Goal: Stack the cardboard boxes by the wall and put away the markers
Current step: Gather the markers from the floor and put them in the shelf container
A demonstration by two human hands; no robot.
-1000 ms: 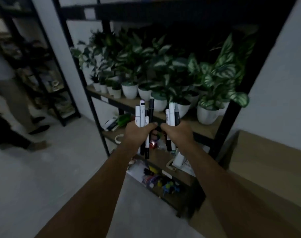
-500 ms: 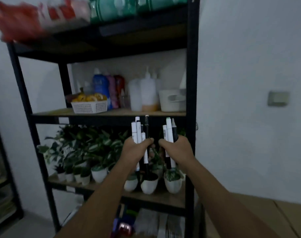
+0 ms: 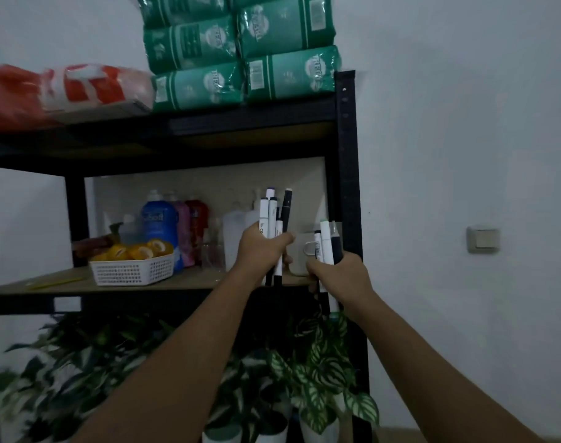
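Left hand (image 3: 262, 251) and right hand (image 3: 338, 276) each grip an upright bundle of markers (image 3: 274, 219) mid-barrel before the shelf (image 3: 189, 279) front edge, right end; light, stiff, smooth barrels, likely to slip unless fisted.

The left hand (image 3: 262, 251) is gripping a bundle of markers (image 3: 274, 215) upright; at its 3 o'clock, the right hand (image 3: 343, 276) is gripping another bundle (image 3: 327, 244) before the shelf (image 3: 189, 279).
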